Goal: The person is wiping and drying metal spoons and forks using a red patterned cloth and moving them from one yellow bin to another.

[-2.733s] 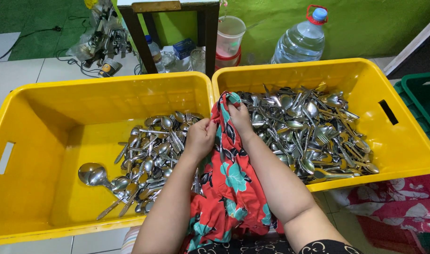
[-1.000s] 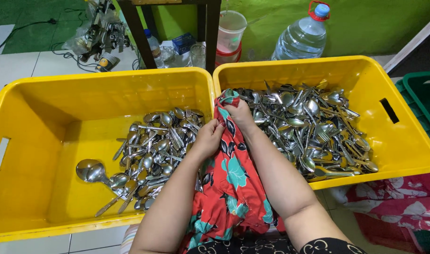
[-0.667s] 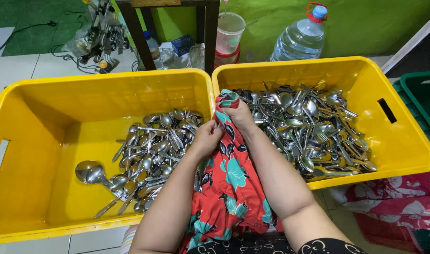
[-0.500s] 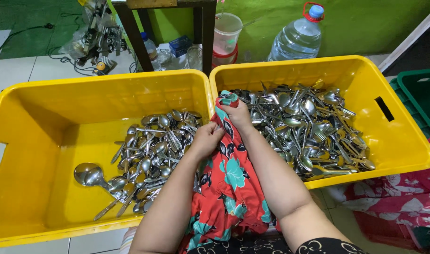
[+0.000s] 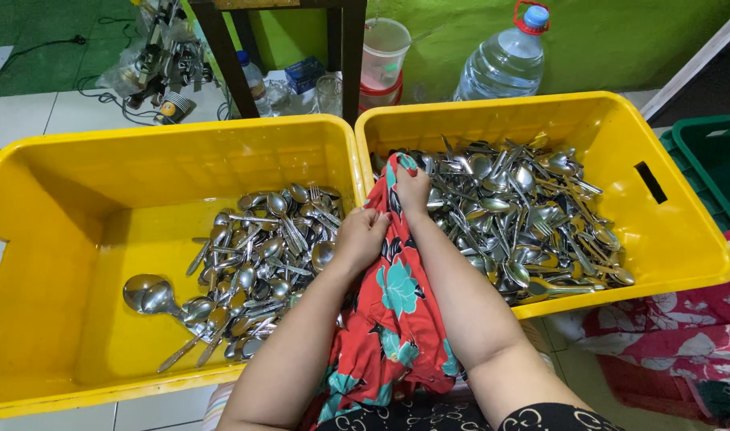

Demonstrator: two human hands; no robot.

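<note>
Not much has moved since the earlier pictures: both hands have stayed on the red flowered cloth (image 5: 393, 295), and only the view has shifted a little. The left hand (image 5: 361, 237) is closed in a fist, bunching the cloth just left of its top end. The right hand (image 5: 413, 190) is closed too, pinching the top end of the cloth; whether a piece of cutlery is wrapped inside cannot be seen. The cloth hangs over the place where two tubs meet and runs down between the person's arms. Left of the cloth sits the left yellow tub (image 5: 78, 172), with a heap of spoons and forks (image 5: 261, 255) piled on the side next to the cloth, and a big ladle (image 5: 146, 294) lying farther left of the heap. Right of the cloth sits the right yellow tub (image 5: 676, 239), holding a much bigger pile of cutlery (image 5: 524, 211) that covers most of its floor. Behind the cloth, past the tubs, stand a big water bottle (image 5: 505, 64) and a plastic cup (image 5: 383, 52).
</note>
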